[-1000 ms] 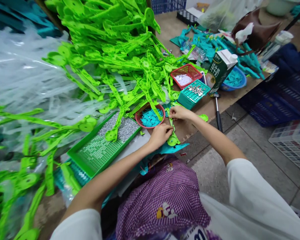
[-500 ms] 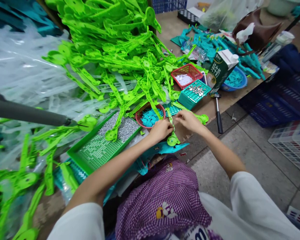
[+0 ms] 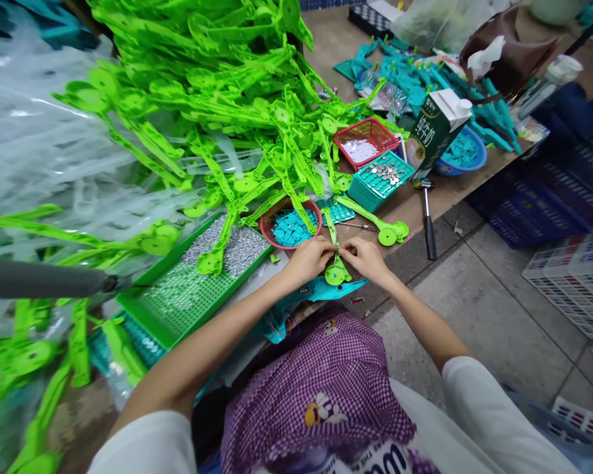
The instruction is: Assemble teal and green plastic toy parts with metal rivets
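A long bright green plastic part with a round end [image 3: 337, 274] lies at the table's near edge, between my two hands. My left hand [image 3: 310, 259] is closed on its narrow middle from the left side. From the right, my right hand [image 3: 366, 259] has its fingertips pinched together against the same spot, nearly touching the left fingers. Whatever small piece those right fingertips may hold is hidden. A round red basket [image 3: 263, 227] of small turquoise pieces [image 3: 292, 228] stands just beyond my left hand. Another green part [image 3: 388, 235] rests past my right hand.
A big heap of green parts [image 3: 202, 85] rises at the back left. The green tray [image 3: 165, 336] holds small silvery pieces. Further right are a turquoise tray stack [image 3: 368, 195] with metal discs, a red basket [image 3: 344, 155], a milk carton [image 3: 432, 131] and a hammer [image 3: 429, 227].
My right hand has come in to the left and down, meeting the green part beside my left hand. The left hand stays on the part. The view has shifted slightly.
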Demonstrator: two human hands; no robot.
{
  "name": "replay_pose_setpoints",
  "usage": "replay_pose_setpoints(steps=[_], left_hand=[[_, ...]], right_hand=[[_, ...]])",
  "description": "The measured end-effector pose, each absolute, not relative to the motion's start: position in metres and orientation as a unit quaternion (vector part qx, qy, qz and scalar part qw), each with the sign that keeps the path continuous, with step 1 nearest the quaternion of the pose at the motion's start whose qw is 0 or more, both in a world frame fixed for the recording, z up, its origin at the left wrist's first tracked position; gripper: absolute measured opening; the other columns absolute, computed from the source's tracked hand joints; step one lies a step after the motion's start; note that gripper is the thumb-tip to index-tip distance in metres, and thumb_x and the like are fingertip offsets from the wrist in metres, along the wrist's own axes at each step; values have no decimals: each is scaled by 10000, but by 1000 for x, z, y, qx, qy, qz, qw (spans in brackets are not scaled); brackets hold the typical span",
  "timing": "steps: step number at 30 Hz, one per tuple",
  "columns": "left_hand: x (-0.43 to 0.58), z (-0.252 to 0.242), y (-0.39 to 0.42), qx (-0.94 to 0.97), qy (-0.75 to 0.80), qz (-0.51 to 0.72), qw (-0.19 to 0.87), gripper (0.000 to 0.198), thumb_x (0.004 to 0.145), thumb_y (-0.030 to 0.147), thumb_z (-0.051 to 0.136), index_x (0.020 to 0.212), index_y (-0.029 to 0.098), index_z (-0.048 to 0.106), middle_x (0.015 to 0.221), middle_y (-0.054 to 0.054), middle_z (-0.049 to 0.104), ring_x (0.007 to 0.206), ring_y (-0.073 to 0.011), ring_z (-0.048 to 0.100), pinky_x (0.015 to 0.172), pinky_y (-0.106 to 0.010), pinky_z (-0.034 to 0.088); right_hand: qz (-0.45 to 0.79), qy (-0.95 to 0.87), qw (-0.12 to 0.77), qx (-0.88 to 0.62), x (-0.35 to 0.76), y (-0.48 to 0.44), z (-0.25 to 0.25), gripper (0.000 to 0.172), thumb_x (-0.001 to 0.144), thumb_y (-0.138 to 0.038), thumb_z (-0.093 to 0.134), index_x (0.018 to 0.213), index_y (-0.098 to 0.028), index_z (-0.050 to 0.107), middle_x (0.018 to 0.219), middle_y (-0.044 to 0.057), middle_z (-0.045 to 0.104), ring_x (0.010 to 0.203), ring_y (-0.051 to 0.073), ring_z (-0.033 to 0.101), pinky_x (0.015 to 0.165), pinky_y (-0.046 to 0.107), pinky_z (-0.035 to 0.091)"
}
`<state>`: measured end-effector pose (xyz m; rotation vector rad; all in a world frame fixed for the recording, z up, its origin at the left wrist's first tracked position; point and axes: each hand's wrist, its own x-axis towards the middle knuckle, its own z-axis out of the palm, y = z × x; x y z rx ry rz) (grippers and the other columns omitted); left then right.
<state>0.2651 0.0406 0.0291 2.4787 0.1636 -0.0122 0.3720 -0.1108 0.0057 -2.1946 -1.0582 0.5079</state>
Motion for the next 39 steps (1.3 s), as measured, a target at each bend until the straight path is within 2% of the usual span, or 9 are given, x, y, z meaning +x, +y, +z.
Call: replay_pose_setpoints(steps=[3, 5, 8, 13, 18, 21, 25, 31, 39], left_hand=[[233, 40, 40, 942, 48, 82, 323, 358, 902, 170, 560, 1250, 204, 640, 1347, -115, 586, 1260, -241, 559, 1066, -424, 467], [193, 50, 35, 939, 52, 143, 309, 377, 935, 211, 546, 1309, 227, 591, 1410, -119, 532, 1318, -246, 515, 1087, -445, 459], [115, 61, 17, 927, 116, 222, 280, 382, 922, 195, 575, 1280, 325, 598, 1354, -65, 577, 1220, -235, 595, 1033, -421, 516], [29, 67, -26, 871, 305, 252, 289, 265, 903, 199, 607, 1132, 318, 665, 1130, -26, 675, 1019, -208, 679, 929, -373, 563], [101, 74, -30, 854, 267, 282, 346, 172, 928, 245, 589, 1067, 266, 689, 1086, -35, 711, 1009, -198, 683, 958, -392, 546], [181, 64, -16, 880, 204, 216, 370, 259, 957, 264, 539, 1185, 230, 658, 1224, -76, 685, 1170, -227, 622, 1047, -433, 484], [245, 35, -6, 889, 251, 126, 361, 323, 903, 174, 591, 1221, 167, 649, 1243, -132, 673, 1183, -272, 606, 1033, -436, 468], [254, 10, -3, 882, 289, 59, 367, 266, 863, 185, 643, 1102, 255, 736, 1106, -70, 729, 1081, -272, 647, 967, -434, 475], [257, -2, 6, 877, 264, 62, 396, 266, 836, 173, 663, 1074, 243, 759, 1076, -50, 731, 1028, -223, 674, 947, -349, 511]], right_hand=[[205, -396, 316, -837, 373, -110, 7, 144, 899, -283, 609, 908, -171, 699, 908, 50, 730, 730, 142, 621, 683, 244, 418], [206, -399, 315, -836, 375, -110, 7, 137, 889, -280, 618, 889, -167, 697, 890, 47, 729, 714, 138, 616, 668, 239, 410], [210, -403, 318, -832, 378, -109, 6, 115, 870, -270, 632, 860, -176, 697, 853, 34, 728, 700, 136, 616, 648, 232, 406], [229, -405, 305, -831, 382, -108, 12, 99, 840, -247, 636, 822, -170, 696, 778, 33, 724, 674, 146, 625, 619, 231, 405], [249, -394, 294, -834, 386, -104, 14, 98, 821, -233, 633, 776, -164, 687, 662, 19, 702, 625, 155, 644, 589, 225, 413], [254, -386, 286, -839, 387, -101, 14, 101, 808, -229, 635, 755, -157, 682, 639, 13, 701, 625, 161, 664, 591, 219, 429], [265, -381, 278, -841, 388, -97, 18, 102, 799, -213, 631, 730, -151, 674, 607, 5, 692, 615, 155, 667, 565, 204, 430], [371, -355, 268, -815, 398, -86, 26, 133, 816, -152, 644, 687, -165, 613, 497, -37, 625, 499, 110, 631, 492, 171, 449], [499, -343, 207, -768, 419, -67, 33, 231, 745, -181, 806, 642, -164, 601, 431, -54, 609, 378, 74, 584, 418, 142, 480]])
